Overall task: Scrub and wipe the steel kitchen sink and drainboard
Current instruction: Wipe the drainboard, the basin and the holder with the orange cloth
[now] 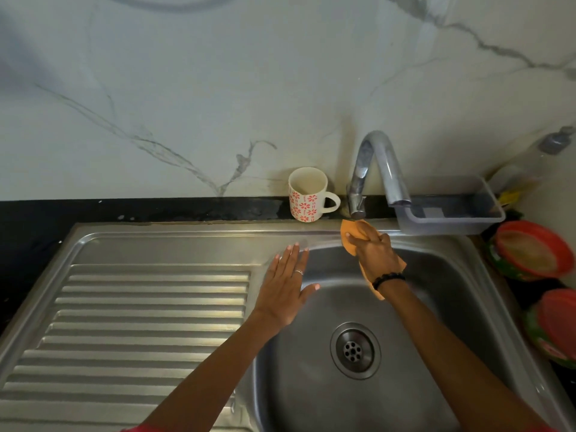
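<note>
While right hand (375, 254) fingers press cloth (350, 233) | sink (436, 307) back rim

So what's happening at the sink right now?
A person is wiping the steel sink. The right hand presses an orange cloth against the back rim of the basin, just below the tap. The left hand rests flat, fingers straight, on the ridge between basin and drainboard. A patterned mug stands behind on the counter.
</note>
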A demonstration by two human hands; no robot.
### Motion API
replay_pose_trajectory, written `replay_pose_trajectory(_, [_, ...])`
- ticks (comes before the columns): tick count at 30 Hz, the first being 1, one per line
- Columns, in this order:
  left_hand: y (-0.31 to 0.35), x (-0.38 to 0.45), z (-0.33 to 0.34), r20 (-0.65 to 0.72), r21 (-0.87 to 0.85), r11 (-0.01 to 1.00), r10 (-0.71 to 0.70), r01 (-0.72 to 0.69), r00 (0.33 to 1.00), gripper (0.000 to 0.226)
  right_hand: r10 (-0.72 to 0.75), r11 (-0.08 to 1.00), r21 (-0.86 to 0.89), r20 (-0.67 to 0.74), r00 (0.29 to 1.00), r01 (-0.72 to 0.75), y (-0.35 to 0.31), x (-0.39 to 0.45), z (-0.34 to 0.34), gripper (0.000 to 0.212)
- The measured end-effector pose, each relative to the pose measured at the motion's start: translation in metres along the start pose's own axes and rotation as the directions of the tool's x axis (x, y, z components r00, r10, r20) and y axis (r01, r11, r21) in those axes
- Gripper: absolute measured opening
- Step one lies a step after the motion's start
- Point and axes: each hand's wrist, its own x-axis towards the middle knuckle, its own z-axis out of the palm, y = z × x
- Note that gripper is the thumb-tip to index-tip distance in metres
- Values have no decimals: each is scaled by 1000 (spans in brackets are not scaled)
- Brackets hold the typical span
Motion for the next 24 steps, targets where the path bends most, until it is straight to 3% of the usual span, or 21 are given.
replay_pose_trajectory(3, [10,-1,0,10,-21,999,32,-32,999,89,37,999,0,21,999,-37,13,-6,-6,62])
replay_pose_trajectory(8, [21,-2,6,89,1,1000,13,-13,996,74,64,996,53,40,997,-66,17,-13,-11,63])
replay_pose_trajectory(11, [29,3,6,117,-55,998,42,-35,992,69,180,942,281,37,983,-183,20,-18,-14,54])
replay_pose_trajectory(13, [39,12,4,128,-125,991,60,-44,990,64,207,900,395,-13,978,-185,25,-26,-12,47])
replay_pose_trajectory(14, [45,18,5,113,-172,984,66,-46,991,59,228,847,504,-52,972,-172,27,-33,-10,44])
replay_pose_trajectory(15, [52,25,5,83,-233,972,64,-43,994,55,296,725,666,-71,953,-175,29,-42,-9,41])
replay_pose_trajectory(17, [67,38,3,14,-366,931,26,-19,1000,50,477,348,921,-12,879,-176,33,-66,-9,37])
replay_pose_trajectory(20, [94,65,-5,-85,-497,867,-7,-37,996,48,578,-140,982,184,795,-125,43,-95,-11,35])
replay_pose_trajectory(21, [104,75,-9,-117,-538,840,7,-69,993,50,580,-225,968,227,782,-114,46,-101,-8,35])
replay_pose_trajectory(24, [131,105,-19,-129,-625,765,99,-158,987,65,581,-255,955,277,765,-151,56,-108,4,33])
